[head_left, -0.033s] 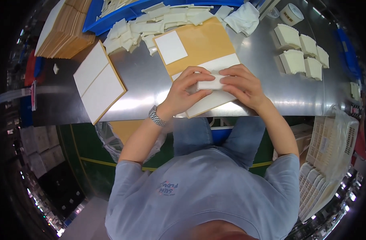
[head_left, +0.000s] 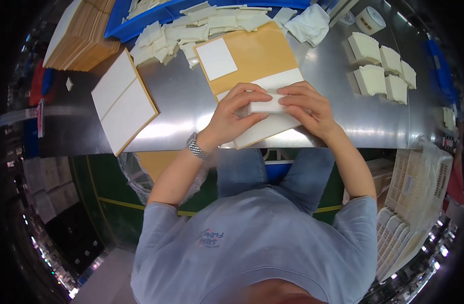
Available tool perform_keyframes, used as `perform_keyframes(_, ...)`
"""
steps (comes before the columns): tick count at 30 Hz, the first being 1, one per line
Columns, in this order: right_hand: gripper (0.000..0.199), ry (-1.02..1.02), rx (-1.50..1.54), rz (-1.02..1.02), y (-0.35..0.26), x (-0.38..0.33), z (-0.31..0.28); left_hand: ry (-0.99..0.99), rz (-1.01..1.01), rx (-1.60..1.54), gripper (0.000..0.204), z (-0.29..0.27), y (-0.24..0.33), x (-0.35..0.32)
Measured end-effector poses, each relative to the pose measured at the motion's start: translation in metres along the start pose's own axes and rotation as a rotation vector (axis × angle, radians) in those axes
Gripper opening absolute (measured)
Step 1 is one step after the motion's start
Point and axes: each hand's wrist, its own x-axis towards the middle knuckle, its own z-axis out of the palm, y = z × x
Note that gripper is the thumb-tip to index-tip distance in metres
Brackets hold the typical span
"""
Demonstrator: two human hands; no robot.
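The fingers (head_left: 248,98) of the left hand (head_left: 226,117) are bent to a narrow gap, fingertips over the far edge and thumb along the near edge, gripping the left end of a small white piece (head_left: 265,106). The fingers of the right hand (head_left: 315,112) are bent likewise and close on its right end; whether every fingertip bears on it cannot be told. The white piece lies between the two sets of fingertips, its long side running from one hand to the other.

Below the fingers, and reaching out beyond them, is a tan and white board (head_left: 262,45) on the metal table (head_left: 181,101). Contact between piece and board cannot be confirmed. A white square (head_left: 216,60) lies on the board, beyond the left fingers.

Farther beyond the fingers is a heap of white parts (head_left: 194,34), beside a blue bin (head_left: 140,24). Well left of the left fingers rests a second board (head_left: 125,106). Well right of the right fingers stand five cream blocks (head_left: 370,80), grouped close together.
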Motion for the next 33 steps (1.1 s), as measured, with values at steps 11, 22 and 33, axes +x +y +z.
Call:
perform_keyframes(11,0.021,-0.001,-0.152,0.008,-0.024,0.027,0.007,0.017,0.015,-0.128,0.038,0.0,-0.003,0.001)
perform_keyframes(22,0.02,-0.018,-0.156,-0.142,-0.009,0.028,0.006,-0.031,-0.013,-0.104,0.039,-0.001,-0.005,0.002)
perform_keyframes(33,0.033,-0.031,-0.354,-0.204,-0.02,0.037,0.011,-0.017,-0.003,-0.111,0.036,-0.001,-0.006,0.0)
